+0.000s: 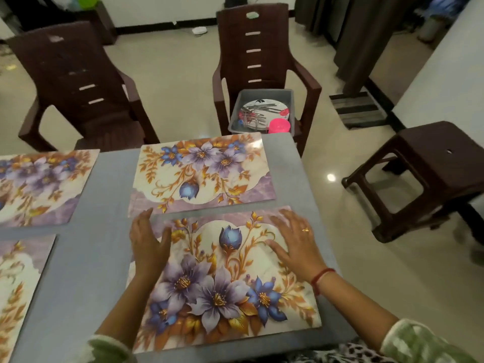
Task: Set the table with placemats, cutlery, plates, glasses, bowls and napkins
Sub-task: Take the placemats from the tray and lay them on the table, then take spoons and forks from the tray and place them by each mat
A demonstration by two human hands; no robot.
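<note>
Head view, placemat (222, 284) under both hands (149, 244) (297, 242)

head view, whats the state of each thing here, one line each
near placemat, flat on the table
far placemat, flat, nothing on it
far left placemat, flat, partly out of frame
near left placemat, flat, partly out of frame
left hand, open, fingers straight, at the near placemat's left edge
right hand, open, palm down on the near placemat
grey tub, on the chair seat, holds plates, cutlery, pink cup
</note>
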